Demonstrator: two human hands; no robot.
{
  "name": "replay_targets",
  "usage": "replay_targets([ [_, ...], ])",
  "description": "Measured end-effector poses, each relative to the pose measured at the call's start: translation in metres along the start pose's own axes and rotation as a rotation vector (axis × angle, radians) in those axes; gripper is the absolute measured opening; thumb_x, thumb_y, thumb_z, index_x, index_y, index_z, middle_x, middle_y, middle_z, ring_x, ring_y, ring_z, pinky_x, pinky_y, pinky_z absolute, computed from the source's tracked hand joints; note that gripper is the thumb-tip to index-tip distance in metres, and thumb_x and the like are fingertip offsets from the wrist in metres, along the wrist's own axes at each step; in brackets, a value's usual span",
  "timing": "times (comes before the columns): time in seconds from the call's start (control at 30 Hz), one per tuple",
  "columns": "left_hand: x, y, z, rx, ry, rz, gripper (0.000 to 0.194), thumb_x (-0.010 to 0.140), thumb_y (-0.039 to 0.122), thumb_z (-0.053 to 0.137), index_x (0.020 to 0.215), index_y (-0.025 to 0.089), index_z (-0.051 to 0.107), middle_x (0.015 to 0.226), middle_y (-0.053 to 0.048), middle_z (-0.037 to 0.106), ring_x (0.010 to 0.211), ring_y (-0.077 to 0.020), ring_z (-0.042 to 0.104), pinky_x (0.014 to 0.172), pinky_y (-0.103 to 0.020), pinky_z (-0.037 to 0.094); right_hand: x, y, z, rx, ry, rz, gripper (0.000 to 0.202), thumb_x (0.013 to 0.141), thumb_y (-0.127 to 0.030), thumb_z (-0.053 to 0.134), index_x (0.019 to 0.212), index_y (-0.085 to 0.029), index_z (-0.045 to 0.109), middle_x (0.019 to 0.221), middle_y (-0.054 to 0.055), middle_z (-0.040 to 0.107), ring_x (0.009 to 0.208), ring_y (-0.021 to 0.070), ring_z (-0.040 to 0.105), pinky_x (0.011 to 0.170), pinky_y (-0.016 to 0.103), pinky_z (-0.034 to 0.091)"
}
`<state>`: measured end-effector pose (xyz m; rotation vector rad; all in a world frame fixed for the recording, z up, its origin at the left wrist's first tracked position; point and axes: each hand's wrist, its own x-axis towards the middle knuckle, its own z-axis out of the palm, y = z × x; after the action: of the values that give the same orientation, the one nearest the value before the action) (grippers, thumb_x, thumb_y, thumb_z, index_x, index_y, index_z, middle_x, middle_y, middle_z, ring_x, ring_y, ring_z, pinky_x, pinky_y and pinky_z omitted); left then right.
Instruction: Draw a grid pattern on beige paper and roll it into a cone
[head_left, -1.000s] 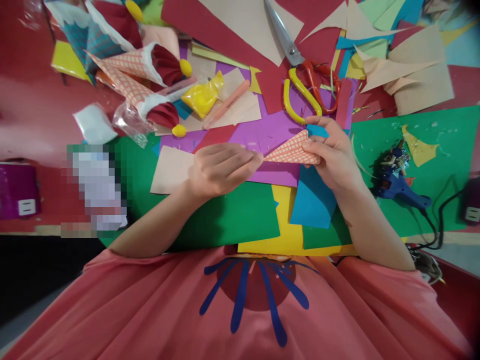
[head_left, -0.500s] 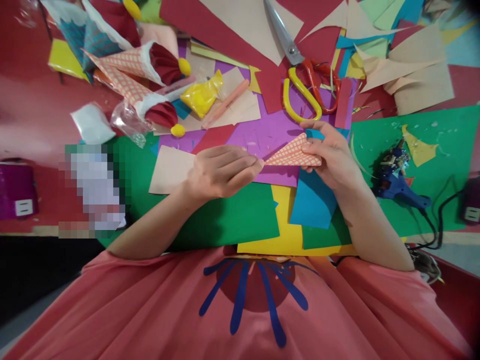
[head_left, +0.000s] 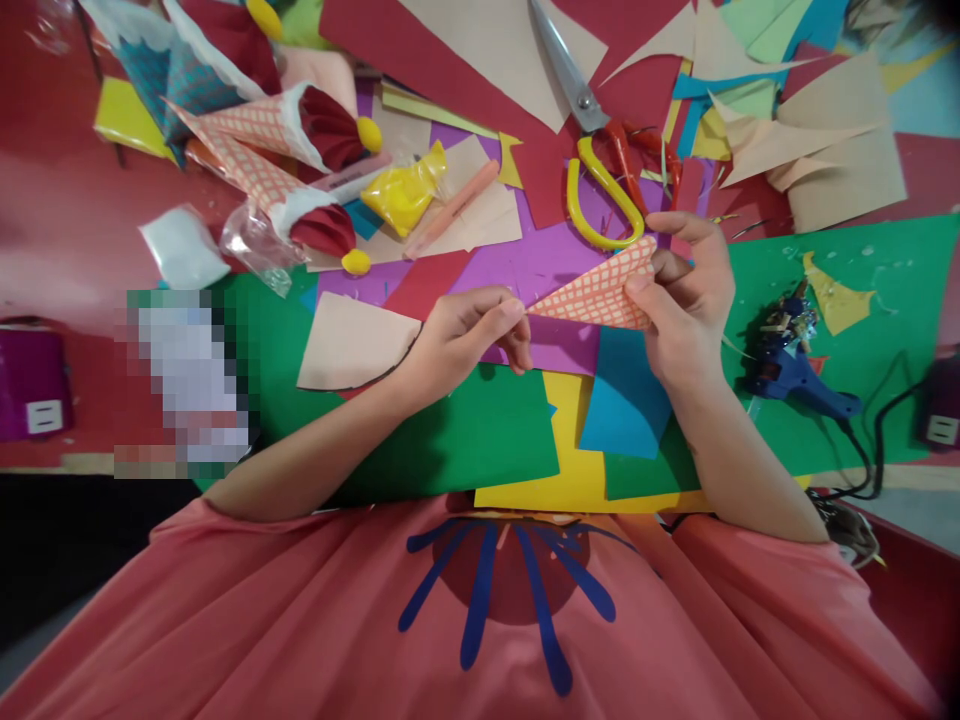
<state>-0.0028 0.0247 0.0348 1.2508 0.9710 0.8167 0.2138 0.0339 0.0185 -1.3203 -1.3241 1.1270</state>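
Between my hands is a small paper cone [head_left: 592, 290], orange with a pale grid pattern, its point to the left. My left hand [head_left: 480, 335] pinches the tip between thumb and finger. At the wide end my right hand [head_left: 686, 300] grips the cone's edge with thumb and fingers. Beneath the cone lies purple paper [head_left: 540, 350], with a piece of blue paper [head_left: 630, 400] nearer to me. A cream paper piece [head_left: 352, 345] with a dark curved line sits by my left wrist. Just beyond my right hand are large scissors [head_left: 604, 195] with one yellow and one red handle.
Finished-looking paper cones [head_left: 262, 140] with white trim and yellow tips lie at the back left. A blue glue gun [head_left: 799, 375] with a cord rests on green paper at the right. Paper offcuts [head_left: 802, 130] cover the back right. A yellow packet [head_left: 409, 190] lies near a marker [head_left: 454, 210].
My right hand has moved right and slightly up with the cone's wide end, showing more of the cone. My left hand has turned at the wrist, uncovering the cream paper's curved line.
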Motion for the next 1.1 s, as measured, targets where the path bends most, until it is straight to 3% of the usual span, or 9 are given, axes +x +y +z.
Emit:
replay_targets([
  [0.2, 0.001, -0.006, -0.001, 0.093, 0.035, 0.082, 0.038, 0.088, 0.048, 0.059, 0.067, 0.016, 0.055, 0.055, 0.001, 0.064, 0.049, -0.0078, 0.063, 0.047, -0.015, 0.049, 0.000, 0.006, 0.001, 0.040, -0.026, -0.115, 0.042, 0.082, -0.055, 0.064, 0.116, -0.035, 0.049, 0.073, -0.003, 0.059, 0.061, 0.0140, 0.058, 0.050, 0.028, 0.042],
  [0.43, -0.003, -0.007, -0.002, 0.281, 0.111, 0.138, 0.022, 0.085, 0.028, 0.058, 0.066, 0.017, 0.053, 0.055, 0.003, 0.064, 0.050, -0.0060, 0.063, 0.046, -0.012, 0.048, 0.000, 0.011, 0.001, 0.020, -0.072, -0.095, 0.040, 0.086, -0.050, 0.062, 0.119, -0.033, 0.048, 0.071, -0.004, 0.058, 0.059, 0.0130, 0.057, 0.051, 0.028, 0.043],
  [0.77, 0.002, -0.013, -0.004, 0.268, 0.028, 0.114, 0.026, 0.087, 0.031, 0.057, 0.066, 0.016, 0.056, 0.057, 0.002, 0.064, 0.051, -0.0063, 0.062, 0.051, -0.014, 0.049, 0.000, 0.006, 0.001, -0.025, -0.080, -0.108, 0.034, 0.088, -0.043, 0.062, 0.117, -0.030, 0.050, 0.066, -0.005, 0.055, 0.056, 0.0109, 0.052, 0.052, 0.027, 0.042],
  [0.9, 0.003, -0.012, -0.003, 0.284, 0.049, 0.082, 0.030, 0.088, 0.036, 0.058, 0.066, 0.016, 0.054, 0.053, 0.003, 0.060, 0.047, -0.0051, 0.058, 0.047, -0.013, 0.046, 0.001, 0.006, 0.002, -0.017, -0.048, -0.089, 0.028, 0.089, -0.040, 0.061, 0.114, -0.030, 0.052, 0.062, -0.006, 0.051, 0.052, 0.0098, 0.050, 0.050, 0.026, 0.043],
  [1.1, 0.002, -0.016, -0.003, 0.340, 0.066, 0.086, 0.029, 0.088, 0.038, 0.055, 0.067, 0.018, 0.052, 0.054, 0.003, 0.059, 0.048, -0.0060, 0.057, 0.049, -0.014, 0.046, 0.003, 0.004, 0.006, 0.236, -0.008, 0.031, 0.030, 0.089, -0.049, 0.054, 0.110, -0.027, 0.055, 0.063, -0.004, 0.054, 0.052, 0.0112, 0.052, 0.048, 0.026, 0.043],
])
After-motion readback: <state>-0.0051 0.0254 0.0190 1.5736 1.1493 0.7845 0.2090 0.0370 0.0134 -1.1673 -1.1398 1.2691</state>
